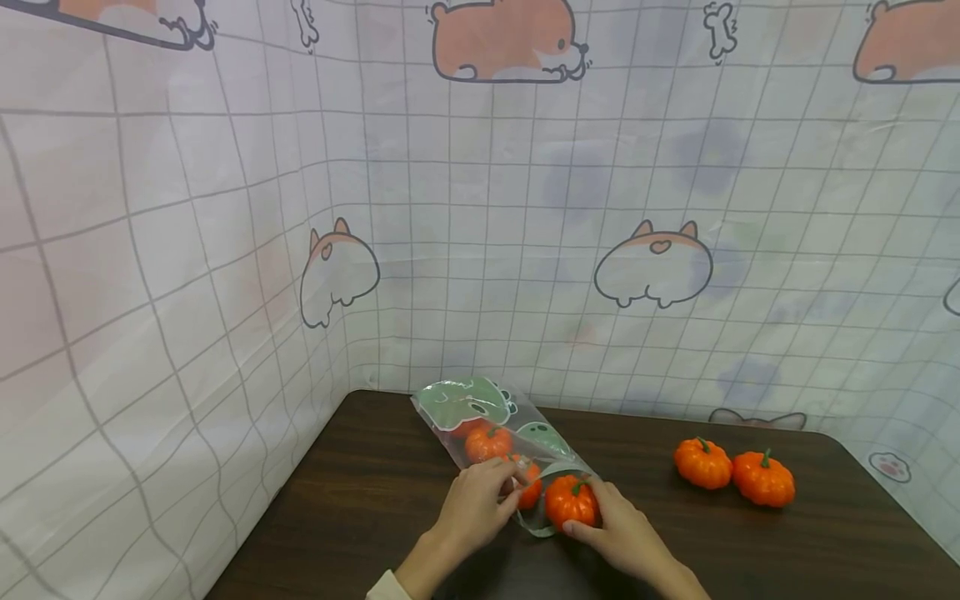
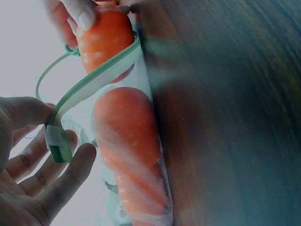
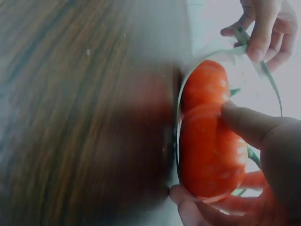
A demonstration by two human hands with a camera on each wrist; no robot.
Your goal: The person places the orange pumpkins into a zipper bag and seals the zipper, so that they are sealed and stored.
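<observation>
on the dark brown wooden table (image 1: 322,521), a clear, green-printed plastic bag (image 1: 463,402) slants far-left from its green rim (image 2: 104,67). the left hand (image 1: 474,502) pinches that rim; the right hand (image 1: 628,533), nearer, grips a glossy orange ribbed pumpkin (image 1: 570,502) there, bagged orange pumpkins (image 1: 488,444) just beyond. two loose orange pumpkins (image 1: 763,480) sit well rightward.

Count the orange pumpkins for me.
6 visible: one pumpkin in the right hand at the mouth of the bag; three pumpkins inside it, the farthest partly hidden; two more pumpkins on the table to the right. Others could be hidden in the bag.
</observation>
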